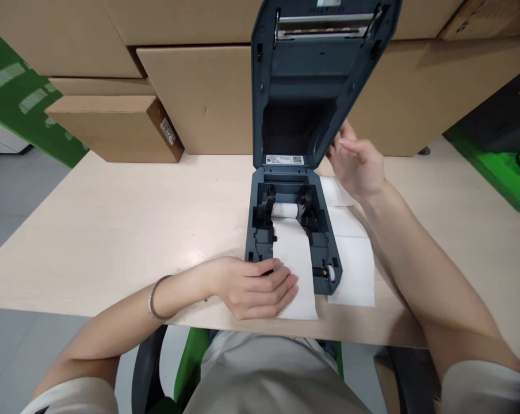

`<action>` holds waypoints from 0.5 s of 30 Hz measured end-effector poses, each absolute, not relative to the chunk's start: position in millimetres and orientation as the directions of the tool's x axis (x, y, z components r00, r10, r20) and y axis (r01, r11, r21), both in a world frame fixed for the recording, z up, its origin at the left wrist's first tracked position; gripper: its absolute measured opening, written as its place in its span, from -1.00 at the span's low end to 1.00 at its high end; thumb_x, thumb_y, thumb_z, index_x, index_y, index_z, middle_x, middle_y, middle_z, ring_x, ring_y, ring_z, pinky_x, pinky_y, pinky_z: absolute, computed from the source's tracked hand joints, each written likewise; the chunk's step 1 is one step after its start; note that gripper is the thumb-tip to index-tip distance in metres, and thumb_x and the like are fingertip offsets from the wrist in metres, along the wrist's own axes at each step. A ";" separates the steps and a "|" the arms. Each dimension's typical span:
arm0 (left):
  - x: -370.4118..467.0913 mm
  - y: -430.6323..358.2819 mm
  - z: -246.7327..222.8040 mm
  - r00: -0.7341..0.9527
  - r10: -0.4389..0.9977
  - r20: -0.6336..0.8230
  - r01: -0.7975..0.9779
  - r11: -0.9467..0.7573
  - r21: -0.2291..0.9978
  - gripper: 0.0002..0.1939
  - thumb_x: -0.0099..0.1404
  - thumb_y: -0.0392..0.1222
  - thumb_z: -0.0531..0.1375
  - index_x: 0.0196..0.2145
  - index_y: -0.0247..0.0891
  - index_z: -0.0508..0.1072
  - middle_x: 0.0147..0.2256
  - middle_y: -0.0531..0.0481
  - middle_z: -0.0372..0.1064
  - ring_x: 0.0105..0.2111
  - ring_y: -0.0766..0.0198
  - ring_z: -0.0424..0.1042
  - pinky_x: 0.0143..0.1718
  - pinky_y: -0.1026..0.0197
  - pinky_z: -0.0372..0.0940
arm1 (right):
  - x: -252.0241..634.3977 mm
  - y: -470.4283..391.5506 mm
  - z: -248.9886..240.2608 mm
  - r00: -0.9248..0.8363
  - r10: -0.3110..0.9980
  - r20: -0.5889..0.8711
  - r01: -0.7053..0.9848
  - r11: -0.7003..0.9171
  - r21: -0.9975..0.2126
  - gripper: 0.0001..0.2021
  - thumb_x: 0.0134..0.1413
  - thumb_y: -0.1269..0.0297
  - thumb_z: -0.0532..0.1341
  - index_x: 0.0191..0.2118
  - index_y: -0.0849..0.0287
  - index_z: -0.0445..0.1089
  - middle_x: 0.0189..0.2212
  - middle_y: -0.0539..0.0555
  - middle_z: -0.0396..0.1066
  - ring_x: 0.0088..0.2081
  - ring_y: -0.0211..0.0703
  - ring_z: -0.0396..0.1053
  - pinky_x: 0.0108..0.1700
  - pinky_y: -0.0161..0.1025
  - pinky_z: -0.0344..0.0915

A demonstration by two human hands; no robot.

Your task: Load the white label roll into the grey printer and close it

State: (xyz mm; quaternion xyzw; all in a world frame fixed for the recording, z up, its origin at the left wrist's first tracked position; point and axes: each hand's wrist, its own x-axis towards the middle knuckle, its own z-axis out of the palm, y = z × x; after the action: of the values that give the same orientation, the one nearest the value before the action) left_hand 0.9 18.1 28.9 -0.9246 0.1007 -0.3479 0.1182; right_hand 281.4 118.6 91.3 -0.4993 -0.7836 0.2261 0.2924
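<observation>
A dark grey-blue label printer (252, 227) stands on the table, opened up. Its raised lid (303, 75) tilts up toward the cardboard boxes behind it. Inside sits a small roll of white label paper (285, 210) between two black holders. A paper strip (292, 247) runs from the roll over the front edge onto the table. My left hand (260, 287) lies on this strip, fingers stretched flat across it. At the lid's right edge, my right hand (357, 161) grips the lid low down, with some fingers hidden behind it.
More white paper (352, 270) lies along the printer's right side, creased across. Large cardboard boxes (199, 103) line the back of the table (113, 230), with a smaller box (113, 126) at the left. A chair armrest (150, 368) is below the front edge.
</observation>
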 end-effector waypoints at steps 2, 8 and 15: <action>1.0 18.9 26.6 0.731 -0.285 0.620 -0.102 -0.944 -0.313 -0.88 0.39 -0.22 0.36 -0.14 -0.02 0.65 -0.13 0.07 0.71 -0.06 0.22 0.65 -0.02 0.20 0.60 | 279.8 119.3 89.9 -0.281 0.920 0.272 0.563 0.387 -0.730 -0.22 0.34 0.16 -0.45 0.61 0.28 -0.39 0.64 0.04 -0.16 0.52 -0.16 0.11 0.40 -0.09 0.24; 4.0 18.3 11.8 0.577 -0.624 0.527 -0.143 -0.713 -0.687 -0.94 0.35 -0.10 0.38 -0.24 0.13 0.65 -0.14 0.05 0.63 -0.04 0.10 0.54 0.11 0.09 0.57 | 284.7 116.5 95.9 -0.183 0.927 0.328 0.536 0.373 -0.757 -0.07 0.34 -0.01 -0.69 0.59 0.05 -0.02 0.43 0.15 0.33 0.44 0.04 0.27 0.30 0.08 0.34; 13.0 16.2 6.9 0.612 -0.533 0.584 -0.153 -0.805 -0.574 -0.52 0.27 -0.05 0.39 0.08 0.46 0.48 0.32 0.39 0.38 0.35 0.10 0.36 0.28 -0.01 0.58 | 280.1 89.0 112.5 -0.219 0.927 0.304 0.465 0.373 -0.803 -0.18 0.39 -0.38 -0.23 0.21 0.11 0.48 0.42 0.21 0.29 0.53 0.19 0.13 0.47 0.16 0.20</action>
State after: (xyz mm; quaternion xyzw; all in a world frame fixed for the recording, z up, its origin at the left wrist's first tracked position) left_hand 13.0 16.2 6.9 -0.8648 0.1981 -0.3931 0.2416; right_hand 280.1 89.0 112.5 -0.4799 -0.7255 0.2883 0.4004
